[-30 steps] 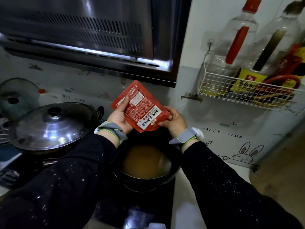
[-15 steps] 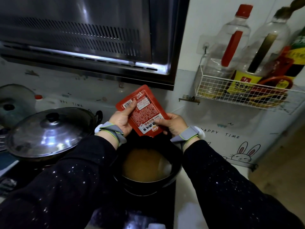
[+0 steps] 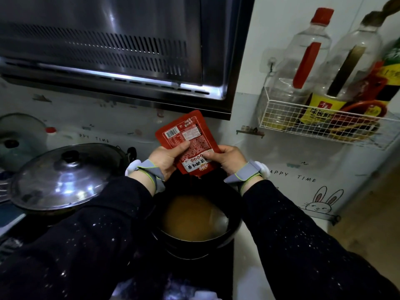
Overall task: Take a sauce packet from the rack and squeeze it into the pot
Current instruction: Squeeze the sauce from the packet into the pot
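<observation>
— What is the packet like?
— A flat, glossy red plastic sauce packet [image 3: 190, 144], rectangular, with fine print and a white label band. It hangs above the round black pot [image 3: 229, 234] of cloudy brown liquid [image 3: 188, 217].
— Which way does it run?
— Its long axis is nearly upright, the top leaning slightly left. The lower end points down at the pot, and the print reads upside down.
— And the hands?
— The left hand [image 3: 164, 156] pinches the left edge, thumb across the face. The right hand [image 3: 229, 156] grips the right edge, fingers curled behind.
— Anything unclear?
— The lower corner sits in shadow, and a thin dark streak beneath it is hard to make out. A dark speckled sleeve [image 3: 97, 230] hides the pot's left side.
</observation>
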A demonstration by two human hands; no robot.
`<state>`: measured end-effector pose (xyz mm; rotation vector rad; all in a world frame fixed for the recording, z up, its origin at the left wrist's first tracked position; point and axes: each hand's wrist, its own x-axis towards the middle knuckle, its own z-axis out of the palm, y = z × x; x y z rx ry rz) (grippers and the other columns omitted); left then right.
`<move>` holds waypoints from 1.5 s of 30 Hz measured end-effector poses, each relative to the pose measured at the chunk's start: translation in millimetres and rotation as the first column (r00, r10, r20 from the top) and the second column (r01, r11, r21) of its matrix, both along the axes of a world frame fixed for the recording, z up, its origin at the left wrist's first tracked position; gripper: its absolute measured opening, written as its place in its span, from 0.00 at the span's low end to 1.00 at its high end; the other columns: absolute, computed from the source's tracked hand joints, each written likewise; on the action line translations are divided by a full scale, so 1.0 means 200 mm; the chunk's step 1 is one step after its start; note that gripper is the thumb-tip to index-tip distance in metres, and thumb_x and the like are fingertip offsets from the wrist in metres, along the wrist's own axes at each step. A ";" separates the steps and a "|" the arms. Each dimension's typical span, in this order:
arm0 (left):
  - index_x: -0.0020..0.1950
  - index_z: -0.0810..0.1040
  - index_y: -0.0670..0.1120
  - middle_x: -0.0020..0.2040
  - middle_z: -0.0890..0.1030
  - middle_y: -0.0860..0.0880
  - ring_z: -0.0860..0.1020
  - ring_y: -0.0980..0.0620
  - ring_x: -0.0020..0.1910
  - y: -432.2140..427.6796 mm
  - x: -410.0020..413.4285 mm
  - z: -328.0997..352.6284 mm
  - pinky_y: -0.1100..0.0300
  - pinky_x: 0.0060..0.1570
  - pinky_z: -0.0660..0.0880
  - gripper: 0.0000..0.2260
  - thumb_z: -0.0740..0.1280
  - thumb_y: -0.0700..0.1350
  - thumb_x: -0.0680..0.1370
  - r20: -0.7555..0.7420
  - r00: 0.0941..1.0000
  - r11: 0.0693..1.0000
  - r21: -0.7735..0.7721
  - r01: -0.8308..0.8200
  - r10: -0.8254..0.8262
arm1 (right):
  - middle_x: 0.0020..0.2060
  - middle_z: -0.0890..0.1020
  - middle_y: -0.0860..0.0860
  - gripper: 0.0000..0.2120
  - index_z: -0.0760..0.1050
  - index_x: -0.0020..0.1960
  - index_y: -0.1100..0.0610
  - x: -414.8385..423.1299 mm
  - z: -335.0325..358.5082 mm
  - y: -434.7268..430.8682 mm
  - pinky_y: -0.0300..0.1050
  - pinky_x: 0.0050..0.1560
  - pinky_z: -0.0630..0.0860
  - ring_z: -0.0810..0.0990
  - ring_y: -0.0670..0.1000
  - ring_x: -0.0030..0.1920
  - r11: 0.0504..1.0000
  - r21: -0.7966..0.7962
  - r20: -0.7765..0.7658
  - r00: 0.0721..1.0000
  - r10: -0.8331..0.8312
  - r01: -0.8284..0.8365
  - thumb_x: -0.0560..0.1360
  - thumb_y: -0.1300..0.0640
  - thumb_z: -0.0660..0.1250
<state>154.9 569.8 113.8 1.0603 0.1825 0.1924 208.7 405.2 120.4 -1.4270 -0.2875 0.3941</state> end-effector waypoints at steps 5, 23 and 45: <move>0.50 0.78 0.42 0.39 0.86 0.46 0.85 0.47 0.39 -0.05 -0.01 -0.02 0.47 0.37 0.82 0.05 0.66 0.37 0.75 0.028 0.999 0.999 -0.040 0.033 -0.032 | 0.30 0.86 0.51 0.06 0.80 0.42 0.61 0.01 0.00 0.00 0.41 0.32 0.80 0.85 0.50 0.32 0.999 -0.037 0.041 0.999 -0.003 0.004 0.67 0.68 0.73; 0.48 0.79 0.44 0.42 0.86 0.44 0.84 0.44 0.43 -0.03 0.00 -0.01 0.43 0.44 0.80 0.08 0.72 0.39 0.70 0.044 0.998 0.999 -0.016 0.039 -0.038 | 0.30 0.85 0.51 0.06 0.80 0.41 0.59 -0.03 0.08 0.02 0.45 0.36 0.83 0.84 0.51 0.32 0.993 -0.117 0.082 0.996 0.036 -0.027 0.67 0.67 0.74; 0.55 0.74 0.40 0.48 0.82 0.39 0.84 0.43 0.41 0.01 0.03 0.04 0.45 0.38 0.81 0.15 0.69 0.47 0.74 0.028 0.997 0.989 -0.128 -0.072 0.076 | 0.39 0.84 0.57 0.19 0.74 0.58 0.72 -0.03 0.20 0.05 0.47 0.40 0.83 0.84 0.52 0.34 0.991 -0.128 0.043 0.998 0.042 -0.036 0.67 0.71 0.71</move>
